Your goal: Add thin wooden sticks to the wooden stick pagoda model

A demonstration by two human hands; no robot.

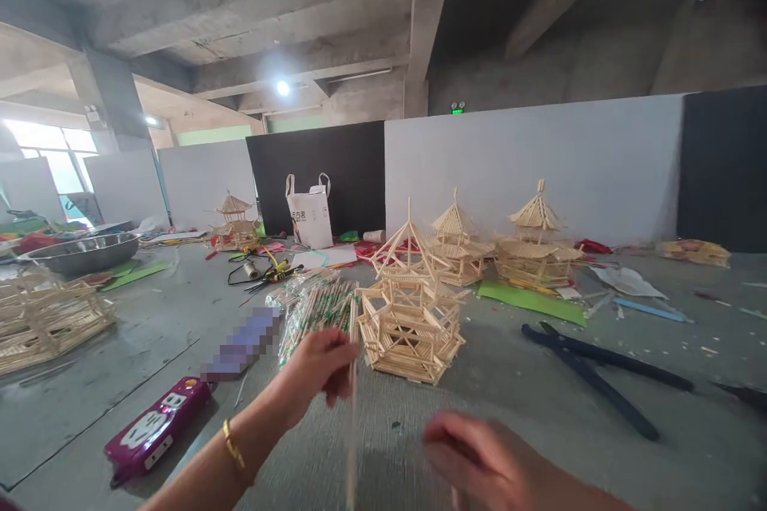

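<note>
My left hand point(320, 371) pinches a thin wooden stick point(351, 423) that stands nearly upright, its top just beside a small pavilion model point(411, 319) built of the same sticks. A gold bracelet sits on that wrist. My right hand point(479, 459) is low at the front, blurred, close to the stick's lower part; whether it holds anything cannot be made out. Behind my left hand lies a clear bag of wrapped chopsticks point(315, 307).
Two finished stick pavilions point(459, 243) point(536, 243) stand behind, a further one point(233, 227) at the back left. A purple power strip point(156, 427), long black-handled cutters point(599, 371), a steel bowl point(84, 251), a white bag point(310, 215), green mats and scraps lie around.
</note>
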